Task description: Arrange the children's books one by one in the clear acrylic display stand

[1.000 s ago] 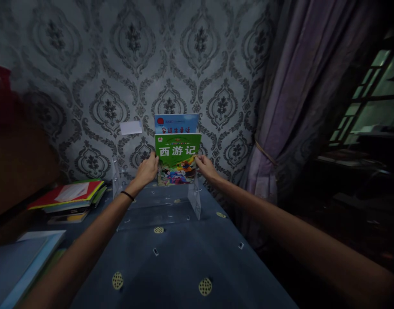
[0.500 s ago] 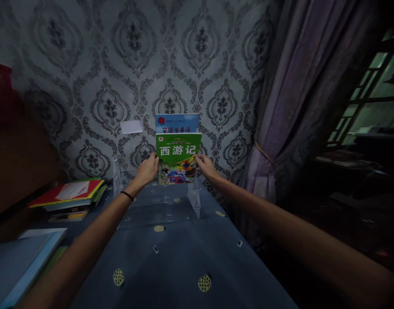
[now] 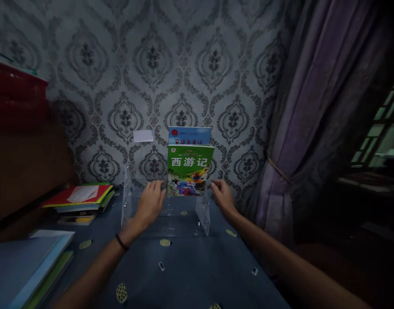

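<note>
A green picture book point(image 3: 189, 165) with white Chinese characters leans upright in a clear plastic display stand point(image 3: 203, 218). Behind it, the top of a blue book point(image 3: 190, 134) shows above its edge. My left hand point(image 3: 151, 199) is just left of the green book, its fingers bent loosely and holding nothing visible. Beside the stand's right panel is my right hand point(image 3: 223, 195), fingers curled but apart from the book, with nothing seen in them. The lower part of the blue book is hidden by the green one.
Stacked books point(image 3: 84, 197) lie at the left near the wall, with more books point(image 3: 29, 266) nearer me. A red container point(image 3: 18, 96) sits on a brown box point(image 3: 29, 163). A purple curtain point(image 3: 306, 120) hangs at the right. The stand rests on a blue patterned tablecloth point(image 3: 184, 274).
Both hands have come off the green book's sides and moved lower, the left one leftward. The book stays in the stand. My view has shifted left and up.
</note>
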Demonstrator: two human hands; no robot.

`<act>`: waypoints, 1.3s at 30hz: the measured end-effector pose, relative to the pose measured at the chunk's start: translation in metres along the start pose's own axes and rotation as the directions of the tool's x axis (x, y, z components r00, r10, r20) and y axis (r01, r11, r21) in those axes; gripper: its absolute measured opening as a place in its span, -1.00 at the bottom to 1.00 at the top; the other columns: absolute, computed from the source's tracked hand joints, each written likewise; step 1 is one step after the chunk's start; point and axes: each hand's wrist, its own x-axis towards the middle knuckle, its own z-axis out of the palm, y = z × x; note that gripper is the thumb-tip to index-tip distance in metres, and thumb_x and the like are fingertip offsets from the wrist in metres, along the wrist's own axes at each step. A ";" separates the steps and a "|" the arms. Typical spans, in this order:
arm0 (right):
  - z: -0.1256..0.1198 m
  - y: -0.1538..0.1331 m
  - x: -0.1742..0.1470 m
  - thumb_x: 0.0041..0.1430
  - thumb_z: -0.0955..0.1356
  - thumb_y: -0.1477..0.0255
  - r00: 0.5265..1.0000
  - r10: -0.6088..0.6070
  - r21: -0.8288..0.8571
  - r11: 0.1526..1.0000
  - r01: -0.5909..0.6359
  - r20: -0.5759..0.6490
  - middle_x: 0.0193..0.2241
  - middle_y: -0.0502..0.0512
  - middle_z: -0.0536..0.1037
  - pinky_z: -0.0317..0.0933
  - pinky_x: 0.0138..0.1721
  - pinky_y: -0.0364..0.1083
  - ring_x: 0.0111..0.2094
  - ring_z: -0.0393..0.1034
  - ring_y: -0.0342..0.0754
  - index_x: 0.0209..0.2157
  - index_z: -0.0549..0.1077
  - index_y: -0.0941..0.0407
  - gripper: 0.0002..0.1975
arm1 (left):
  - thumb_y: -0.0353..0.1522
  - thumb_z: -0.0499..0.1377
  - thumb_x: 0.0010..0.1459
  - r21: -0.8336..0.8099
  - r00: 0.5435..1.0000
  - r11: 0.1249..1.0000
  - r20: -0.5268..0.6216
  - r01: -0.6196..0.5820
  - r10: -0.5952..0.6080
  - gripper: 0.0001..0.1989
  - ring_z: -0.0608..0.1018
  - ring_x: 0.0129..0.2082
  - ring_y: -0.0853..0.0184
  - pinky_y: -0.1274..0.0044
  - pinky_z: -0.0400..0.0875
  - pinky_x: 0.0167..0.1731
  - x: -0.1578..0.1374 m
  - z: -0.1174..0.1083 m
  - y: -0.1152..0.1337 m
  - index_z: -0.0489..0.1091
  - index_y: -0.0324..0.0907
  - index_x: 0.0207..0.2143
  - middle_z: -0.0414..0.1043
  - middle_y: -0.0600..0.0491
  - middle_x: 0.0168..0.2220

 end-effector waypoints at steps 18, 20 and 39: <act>0.084 -0.019 -0.259 0.27 0.26 0.16 0.558 -0.010 0.053 0.997 -0.060 0.830 -0.28 0.15 0.58 0.33 -0.17 0.01 -0.20 0.48 0.07 -0.22 0.55 0.07 -0.66 | -0.35 -0.02 0.37 0.201 0.882 0.919 0.270 0.340 -0.385 -0.82 0.50 -0.06 0.19 0.30 0.44 -0.03 -0.217 -0.065 -0.064 0.31 -0.14 -0.05 0.45 -0.04 -0.09; 0.097 -0.024 -0.259 0.20 0.32 0.14 0.543 0.020 0.070 0.987 -0.144 0.839 -0.26 0.16 0.60 0.34 -0.15 0.02 -0.18 0.49 0.09 -0.21 0.55 0.07 -0.68 | -0.38 -0.02 0.37 0.219 0.893 0.913 0.223 0.345 -0.391 -0.83 0.50 -0.08 0.19 0.31 0.44 -0.04 -0.225 -0.075 -0.068 0.32 -0.14 -0.07 0.45 -0.04 -0.12; 0.125 -0.019 -0.266 0.10 0.38 0.00 0.700 0.229 0.071 0.926 -0.372 0.676 -0.46 0.07 0.56 0.38 -0.34 -0.02 -0.47 0.44 -0.02 0.08 0.37 0.12 -0.37 | -0.09 -0.02 0.34 0.734 0.587 0.515 0.197 0.443 -0.786 -0.48 0.45 0.08 -0.11 0.18 0.38 -0.02 -0.241 -0.193 -0.139 0.28 -0.31 0.14 0.44 -0.30 0.04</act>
